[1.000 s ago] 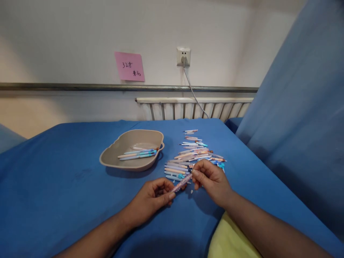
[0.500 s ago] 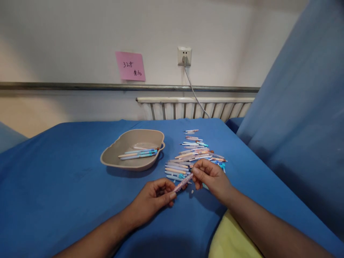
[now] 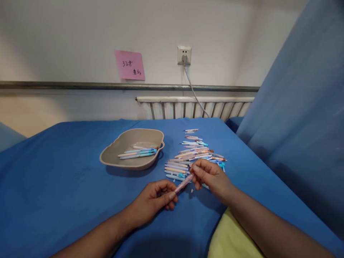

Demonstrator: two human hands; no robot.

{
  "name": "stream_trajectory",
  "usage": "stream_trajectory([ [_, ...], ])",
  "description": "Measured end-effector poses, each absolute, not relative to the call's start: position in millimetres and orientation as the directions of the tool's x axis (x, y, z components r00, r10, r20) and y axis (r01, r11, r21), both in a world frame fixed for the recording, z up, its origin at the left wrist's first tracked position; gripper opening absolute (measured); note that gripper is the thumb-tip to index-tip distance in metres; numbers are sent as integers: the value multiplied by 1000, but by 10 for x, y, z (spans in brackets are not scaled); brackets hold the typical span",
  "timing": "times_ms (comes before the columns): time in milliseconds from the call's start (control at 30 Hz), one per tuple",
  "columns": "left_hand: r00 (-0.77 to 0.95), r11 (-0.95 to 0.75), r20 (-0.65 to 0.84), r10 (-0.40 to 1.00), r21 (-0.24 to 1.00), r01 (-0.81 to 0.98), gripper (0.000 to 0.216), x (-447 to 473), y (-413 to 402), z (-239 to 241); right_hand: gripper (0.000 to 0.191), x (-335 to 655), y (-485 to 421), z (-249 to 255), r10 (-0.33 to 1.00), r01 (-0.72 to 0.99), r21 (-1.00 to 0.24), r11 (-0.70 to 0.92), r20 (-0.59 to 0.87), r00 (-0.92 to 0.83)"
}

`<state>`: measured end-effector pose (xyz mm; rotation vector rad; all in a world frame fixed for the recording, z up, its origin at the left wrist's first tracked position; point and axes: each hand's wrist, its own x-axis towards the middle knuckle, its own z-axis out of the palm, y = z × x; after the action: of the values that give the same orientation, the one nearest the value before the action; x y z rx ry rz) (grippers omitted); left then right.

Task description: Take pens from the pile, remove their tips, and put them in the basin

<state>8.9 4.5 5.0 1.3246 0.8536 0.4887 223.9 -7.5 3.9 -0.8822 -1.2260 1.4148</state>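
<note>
A pink patterned pen barrel (image 3: pixel 184 182) slants up to the right between my hands, above the blue sheet. My left hand (image 3: pixel 158 197) pinches its lower end between thumb and fingers. At the upper end, my right hand (image 3: pixel 208 175) is closed, its thumb and fingertips on the tip; whether a small part sits in them is hidden. Just beyond lies a spread of pens and pen parts (image 3: pixel 177 170) in pastel colours, partly covered by my right hand. A small white piece (image 3: pixel 191 191) rests on the sheet below the barrel.
Left of the pens stands a grey-beige basin (image 3: pixel 113 157) holding several pens (image 3: pixel 138 154). Thin refills (image 3: pixel 190 130) lie at the back. Behind the blue-covered bed (image 3: pixel 67 172) are a white rail (image 3: pixel 161 99) and a plugged-in cable (image 3: pixel 192 87). A blue curtain (image 3: pixel 301 107) hangs at right.
The pen barrel has turned slightly in my fingers, its printed side less visible now. Both hands keep nearly the same place and grip.
</note>
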Motion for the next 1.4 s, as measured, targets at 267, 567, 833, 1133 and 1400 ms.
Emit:
stream_trajectory([
  [267, 631, 208, -265, 729, 964, 164, 30, 91, 59, 26, 31, 2249, -91, 103, 979, -194, -979, 68, 103, -177],
  [567, 613, 140, -261, 746, 961, 239, 32, 122, 28, 141, 27, 2227, -100, 29, 967, -66, -994, 90, 103, -231],
  [833, 563, 140, -241, 790, 966, 218, 29, 88, 101, 69, 7, 2436, -95, -27, 886, 591, -712, 378, 92, -455],
  [1133, 565, 160, -250, 786, 966, 205, 33, 116, 82, 71, 16, 2317, -205, 31, 850, 794, -334, 507, 39, -526],
  [1400, 563, 187, -262, 783, 964, 189, 31, 128, 47, 97, 7, 2288, -117, 41, 960, 297, -925, 236, 176, -216],
])
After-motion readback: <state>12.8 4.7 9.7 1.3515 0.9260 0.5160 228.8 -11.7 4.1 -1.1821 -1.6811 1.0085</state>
